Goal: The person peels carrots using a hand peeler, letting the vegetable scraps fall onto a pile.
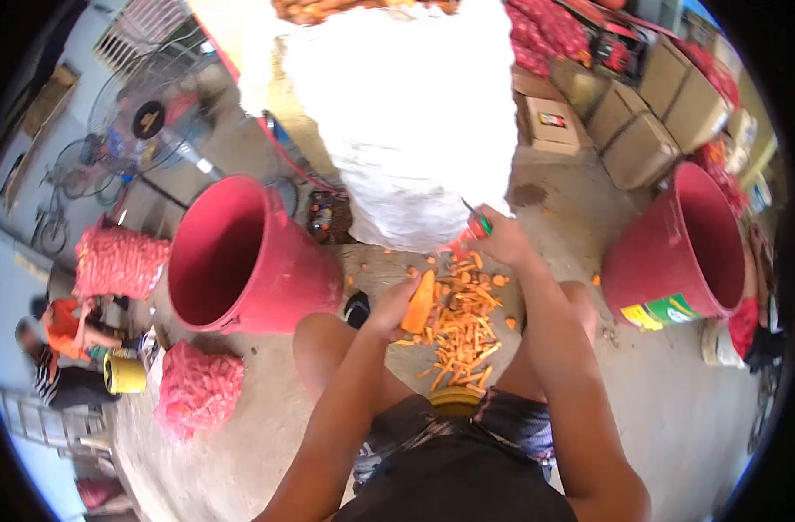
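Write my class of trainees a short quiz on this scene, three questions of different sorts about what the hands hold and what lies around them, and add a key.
1. True or false: the person's bare right hand is free of any tool.
2. The person's bare left hand holds:
A) a round yellow bucket
B) a long, carrot-like orange piece
C) a white sack
3. Fill in the colour: two large round plastic bins stand one on each side of the scattered orange strips and pieces. They are ____.

Key
1. False; it holds a slim, dark-bladed tool.
2. B
3. red
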